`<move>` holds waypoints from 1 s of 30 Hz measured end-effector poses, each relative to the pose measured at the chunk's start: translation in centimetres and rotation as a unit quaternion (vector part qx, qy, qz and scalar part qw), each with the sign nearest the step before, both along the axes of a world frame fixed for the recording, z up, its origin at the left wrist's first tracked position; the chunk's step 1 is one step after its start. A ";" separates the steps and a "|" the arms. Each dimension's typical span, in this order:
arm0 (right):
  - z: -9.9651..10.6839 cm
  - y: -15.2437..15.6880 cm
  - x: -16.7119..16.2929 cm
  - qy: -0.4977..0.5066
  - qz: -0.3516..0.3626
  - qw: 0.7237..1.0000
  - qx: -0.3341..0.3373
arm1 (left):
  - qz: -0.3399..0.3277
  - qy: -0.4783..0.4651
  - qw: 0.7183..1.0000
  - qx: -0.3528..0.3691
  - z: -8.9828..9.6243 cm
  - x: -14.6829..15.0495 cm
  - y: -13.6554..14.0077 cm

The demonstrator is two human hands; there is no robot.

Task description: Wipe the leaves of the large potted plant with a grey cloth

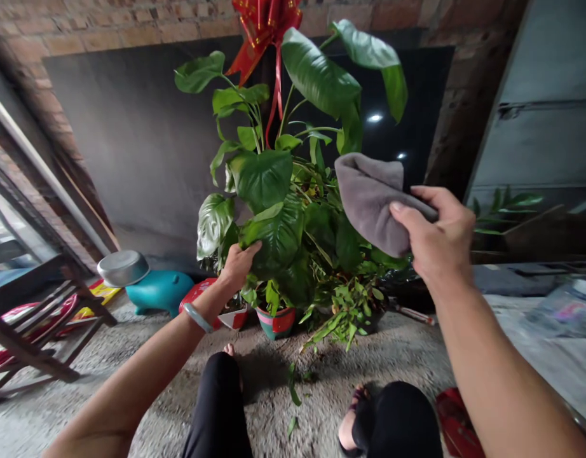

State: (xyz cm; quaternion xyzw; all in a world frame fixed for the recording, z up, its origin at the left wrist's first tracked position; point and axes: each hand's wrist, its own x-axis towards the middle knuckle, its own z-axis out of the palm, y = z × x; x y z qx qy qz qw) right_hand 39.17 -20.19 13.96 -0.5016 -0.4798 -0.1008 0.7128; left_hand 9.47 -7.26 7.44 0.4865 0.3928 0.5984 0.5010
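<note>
A large potted plant [263, 181] with broad glossy leaves stands in front of me. My left hand [240, 264] pinches the edge of a low, dark green leaf [276, 235], thumb on top and the other fingers hidden beneath. Raised to the right of the foliage, my right hand [440, 232] grips a folded grey cloth [372, 200] between thumb and fingers. The cloth is close to the leaves; whether it touches any I cannot tell. A red and green pot [276, 323] shows below the leaves.
A red ribbon bow [267, 32] hangs above the plant. To the left are a teal animal-shaped stool [159, 292], a metal basin [122, 268] and a wooden chair [40, 318]. A smaller leafy plant [345, 312] sits low at centre right. A clear plastic bottle [567, 308] lies right.
</note>
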 end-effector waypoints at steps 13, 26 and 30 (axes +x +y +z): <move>-12.7 -5.5 -2.0 0.227 0.081 0.939 -0.245 | 0.123 0.312 0.936 0.105 -4.0 4.2 1.9; -16.1 -10.0 -0.1 0.399 -0.003 0.897 -0.188 | 0.087 0.032 0.993 0.070 -5.9 1.6 -2.5; -14.6 -6.3 -1.3 0.366 0.004 0.924 -0.110 | -0.015 0.055 0.995 0.076 -5.4 3.6 -4.8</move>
